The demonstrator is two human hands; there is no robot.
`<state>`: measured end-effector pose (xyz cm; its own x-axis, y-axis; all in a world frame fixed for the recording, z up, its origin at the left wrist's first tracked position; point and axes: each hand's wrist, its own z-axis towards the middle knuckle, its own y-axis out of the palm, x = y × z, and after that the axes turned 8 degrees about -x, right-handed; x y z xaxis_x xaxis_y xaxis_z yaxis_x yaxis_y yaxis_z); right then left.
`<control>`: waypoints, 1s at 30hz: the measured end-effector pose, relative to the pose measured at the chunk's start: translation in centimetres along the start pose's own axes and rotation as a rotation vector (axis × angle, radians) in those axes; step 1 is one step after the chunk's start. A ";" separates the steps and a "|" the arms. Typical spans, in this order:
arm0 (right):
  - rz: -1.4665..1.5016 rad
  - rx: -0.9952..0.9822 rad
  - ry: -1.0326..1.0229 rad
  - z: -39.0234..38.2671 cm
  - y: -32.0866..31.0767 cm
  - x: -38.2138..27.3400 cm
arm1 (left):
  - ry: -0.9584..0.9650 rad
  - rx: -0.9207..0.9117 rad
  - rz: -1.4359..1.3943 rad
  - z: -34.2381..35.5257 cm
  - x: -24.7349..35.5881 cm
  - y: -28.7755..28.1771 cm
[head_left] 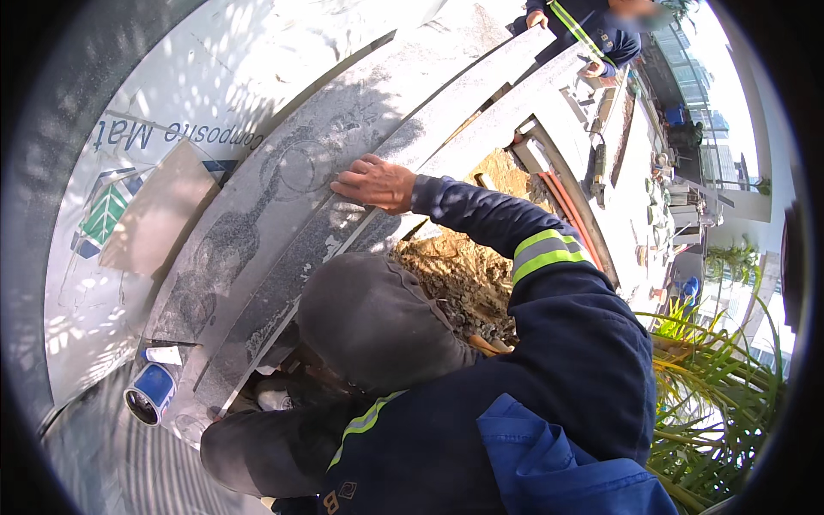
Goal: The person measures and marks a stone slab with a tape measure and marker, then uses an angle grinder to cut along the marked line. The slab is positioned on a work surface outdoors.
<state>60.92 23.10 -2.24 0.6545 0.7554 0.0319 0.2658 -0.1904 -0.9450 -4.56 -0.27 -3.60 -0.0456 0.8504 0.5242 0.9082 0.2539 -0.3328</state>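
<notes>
My right hand (pixel 375 184) lies across a long, narrow grey board (pixel 279 296). Its fingers bend over the board's left edge, and the fingertips rest beside a wider grey panel (pixel 232 236). The sleeve is navy with a bright reflective band. No part of my left hand shows. Below the hand, my dark grey knee (pixel 378 313) covers part of the board's right edge. At the far end, a co-worker in a navy jacket has one hand (pixel 537 19) at the narrow board's tip and the other hand (pixel 594 69) by a neighbouring pale strip.
Dug earth (pixel 472 270) with rubble lies right of the board. Beyond it are orange-red pipes (pixel 566 210). A blue-and-white can (pixel 153 390) stands at the near left. A beige sheet (pixel 160 210) leans at the printed white wall. Leafy plants (pixel 712 403) fill the lower right.
</notes>
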 end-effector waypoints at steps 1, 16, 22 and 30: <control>0.031 0.014 0.010 -0.1 0.4 -0.1 | 0.013 0.009 0.039 0.2 0.4 0.3; 0.231 0.068 0.261 -2.0 0.9 -0.1 | 0.213 0.058 0.418 0.2 3.9 1.1; 0.243 -0.045 0.190 -3.3 -0.4 3.0 | 0.311 0.056 0.586 0.1 4.3 1.5; 0.067 -0.100 0.043 -2.0 0.1 4.8 | 0.525 0.066 0.891 -0.9 4.1 1.1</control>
<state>65.48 25.48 -1.57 0.7024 0.7117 -0.0138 0.2886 -0.3023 -0.9085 -3.36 3.09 -1.11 0.8332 0.4379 0.3376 0.4984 -0.3305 -0.8015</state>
